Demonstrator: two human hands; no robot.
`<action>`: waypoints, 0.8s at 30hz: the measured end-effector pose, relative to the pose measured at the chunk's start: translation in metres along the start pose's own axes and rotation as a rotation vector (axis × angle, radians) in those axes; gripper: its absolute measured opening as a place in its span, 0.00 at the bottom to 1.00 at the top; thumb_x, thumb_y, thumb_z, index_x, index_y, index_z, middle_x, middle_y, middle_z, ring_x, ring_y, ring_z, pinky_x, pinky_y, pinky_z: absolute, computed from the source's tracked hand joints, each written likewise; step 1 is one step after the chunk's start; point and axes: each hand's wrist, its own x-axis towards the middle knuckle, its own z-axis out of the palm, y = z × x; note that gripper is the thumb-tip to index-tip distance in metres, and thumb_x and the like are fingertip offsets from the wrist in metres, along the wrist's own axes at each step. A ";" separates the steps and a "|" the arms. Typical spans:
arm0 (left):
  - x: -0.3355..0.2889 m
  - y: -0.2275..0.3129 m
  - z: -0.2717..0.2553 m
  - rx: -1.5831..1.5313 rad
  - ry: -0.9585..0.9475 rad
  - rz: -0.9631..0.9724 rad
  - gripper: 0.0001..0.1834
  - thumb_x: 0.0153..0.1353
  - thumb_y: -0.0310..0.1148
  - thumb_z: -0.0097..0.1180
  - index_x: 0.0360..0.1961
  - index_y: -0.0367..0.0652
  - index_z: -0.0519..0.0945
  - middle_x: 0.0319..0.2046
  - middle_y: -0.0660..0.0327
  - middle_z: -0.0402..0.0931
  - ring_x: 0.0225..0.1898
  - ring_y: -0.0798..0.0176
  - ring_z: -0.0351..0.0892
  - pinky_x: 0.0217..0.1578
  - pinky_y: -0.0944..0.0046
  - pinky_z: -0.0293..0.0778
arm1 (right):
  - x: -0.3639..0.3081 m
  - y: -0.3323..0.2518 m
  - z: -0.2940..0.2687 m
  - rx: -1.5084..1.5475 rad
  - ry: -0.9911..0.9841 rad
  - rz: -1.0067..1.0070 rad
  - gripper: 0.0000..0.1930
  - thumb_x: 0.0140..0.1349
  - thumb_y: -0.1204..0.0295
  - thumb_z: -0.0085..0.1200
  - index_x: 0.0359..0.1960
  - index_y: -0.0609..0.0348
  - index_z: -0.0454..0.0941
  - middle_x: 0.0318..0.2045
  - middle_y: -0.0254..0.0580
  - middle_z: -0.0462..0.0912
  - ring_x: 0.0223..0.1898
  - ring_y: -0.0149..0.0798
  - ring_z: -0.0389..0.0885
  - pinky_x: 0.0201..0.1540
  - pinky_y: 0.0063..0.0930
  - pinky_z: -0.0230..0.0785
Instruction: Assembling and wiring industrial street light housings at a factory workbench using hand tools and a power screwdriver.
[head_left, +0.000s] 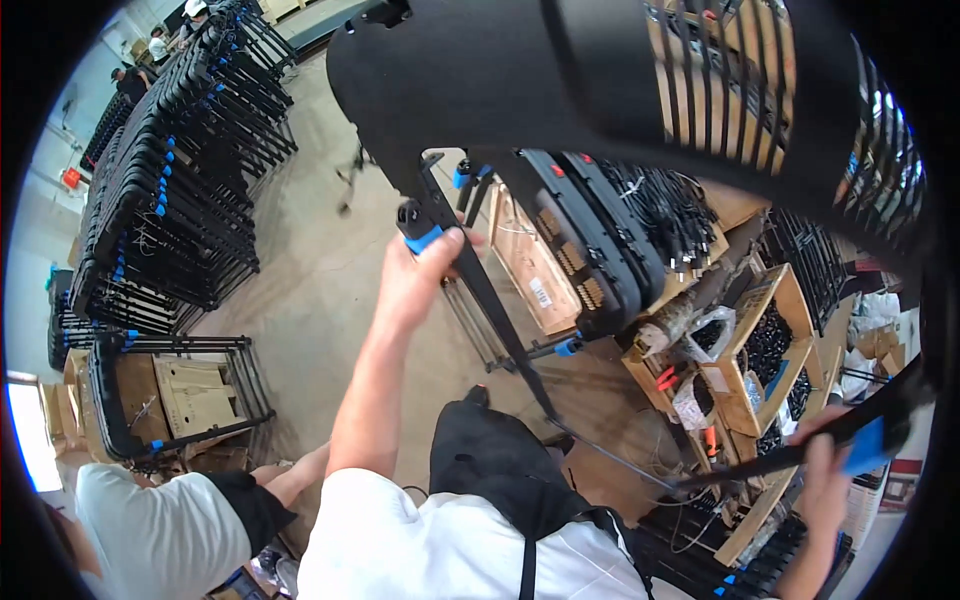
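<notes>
I carry a large black frame (492, 305) with long tube legs and a broad black panel (470, 85), slotted on its right side. My left hand (425, 265) is closed around the frame's left bar, beside a blue piece (424, 238) near a black end fitting. Lower right, my right hand (825, 475) grips the other bar next to a blue band (864, 447). Parts of its fingers are hidden behind that bar. A thin rod (615, 457) joins the two sides at the bottom, close to my legs.
Long rows of black frames (150, 210) stand on the left. On the right are a wooden bin of black parts (745, 375), bundled black cables (665, 215) and stacked black panels (590, 235). A person in a white shirt (165, 525) is close by at lower left.
</notes>
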 end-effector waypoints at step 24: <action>0.266 -0.278 -0.123 0.768 0.193 0.017 0.37 0.59 0.42 0.74 0.68 0.46 0.76 0.55 0.49 0.85 0.55 0.54 0.86 0.54 0.53 0.80 | -0.018 0.140 0.490 -0.374 -0.611 0.364 0.17 0.65 0.61 0.61 0.48 0.58 0.88 0.40 0.55 0.91 0.45 0.60 0.89 0.51 0.51 0.81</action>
